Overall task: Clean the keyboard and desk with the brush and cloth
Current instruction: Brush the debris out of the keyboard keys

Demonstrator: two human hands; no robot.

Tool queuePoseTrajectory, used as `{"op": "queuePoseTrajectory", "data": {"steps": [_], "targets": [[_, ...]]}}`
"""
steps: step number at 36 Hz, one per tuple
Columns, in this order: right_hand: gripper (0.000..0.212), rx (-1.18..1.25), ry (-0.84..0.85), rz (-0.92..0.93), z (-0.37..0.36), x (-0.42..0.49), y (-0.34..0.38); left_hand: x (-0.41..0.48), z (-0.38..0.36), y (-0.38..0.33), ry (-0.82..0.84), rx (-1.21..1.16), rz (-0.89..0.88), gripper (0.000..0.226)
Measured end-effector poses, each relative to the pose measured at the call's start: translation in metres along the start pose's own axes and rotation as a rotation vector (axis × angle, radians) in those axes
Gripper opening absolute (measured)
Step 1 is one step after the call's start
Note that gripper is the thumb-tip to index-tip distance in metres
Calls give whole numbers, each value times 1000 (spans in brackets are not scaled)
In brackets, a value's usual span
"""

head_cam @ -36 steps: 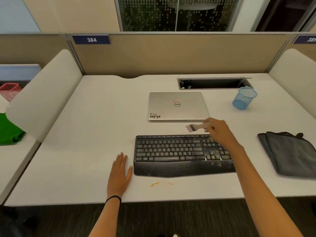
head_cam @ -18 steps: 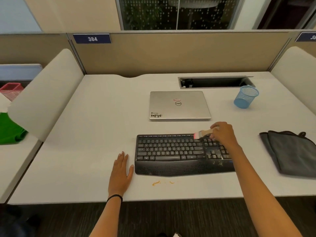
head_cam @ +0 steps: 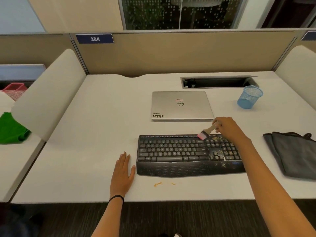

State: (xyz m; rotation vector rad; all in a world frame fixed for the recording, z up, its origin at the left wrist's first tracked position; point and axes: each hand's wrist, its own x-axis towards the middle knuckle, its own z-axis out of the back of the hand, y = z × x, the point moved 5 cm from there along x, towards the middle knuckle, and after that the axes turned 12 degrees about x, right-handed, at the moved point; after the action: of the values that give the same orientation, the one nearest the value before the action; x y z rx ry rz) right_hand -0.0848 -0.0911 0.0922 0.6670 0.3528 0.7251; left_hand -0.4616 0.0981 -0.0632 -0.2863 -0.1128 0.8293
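Pale, matt bench (head_cam: 95,134), closed at the back by a tan partition (head_cam: 179,53) bearing a blue plate (head_cam: 94,39) marked 384, and at each side by rounded off-white dividers (head_cam: 49,93). Above the partition, dotted glass panes (head_cam: 179,12) with dark foliage behind. Below the near edge, dark carpet (head_cam: 171,219).

Sunk into the bench at the back right, a long cable slot (head_cam: 217,82). Just in front of its right end, a blue mesh cup (head_cam: 249,97), upright. Mid-bench, a closed silver laptop (head_cam: 181,106) with stickers on the lid.

Nearer, a black keyboard (head_cam: 171,151) with a palm rest, square to the near edge. Yellowish crumbs (head_cam: 217,138) strewn over its right-hand keys and palm rest. Right hand (head_cam: 227,127) curled round the wooden handle of a small brush (head_cam: 207,131), pink bristles down at the top row of keys, just left of the crumbs. Left hand (head_cam: 122,170) flat on the bench, fingers straight, holding nothing, just beside the keyboard's left end; thin black band (head_cam: 116,197) at the wrist. Orange smears (head_cam: 158,184) on the bench just in front of the keyboard.

Far right, a folded dark grey cloth (head_cam: 294,154), lying apart from both hands. On the neighbouring surface to the left, green fabric (head_cam: 12,129) and a red mesh basket (head_cam: 14,90).
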Motion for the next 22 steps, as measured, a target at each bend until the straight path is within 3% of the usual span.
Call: {"op": "queuePoseTrajectory", "data": {"steps": [5, 11, 19, 22], "targets": [[23, -5, -84, 117, 9, 2, 11, 0, 0, 0, -2, -4, -1, 77], [23, -67, 95, 106, -1, 6, 9, 0, 0, 1, -12, -18, -1, 77], [24, -78, -58, 108, 7, 8, 11, 0, -1, 1, -8, -24, 4, 77], [23, -25, 15, 118, 5, 6, 16, 0, -1, 1, -13, -29, 5, 77]]}}
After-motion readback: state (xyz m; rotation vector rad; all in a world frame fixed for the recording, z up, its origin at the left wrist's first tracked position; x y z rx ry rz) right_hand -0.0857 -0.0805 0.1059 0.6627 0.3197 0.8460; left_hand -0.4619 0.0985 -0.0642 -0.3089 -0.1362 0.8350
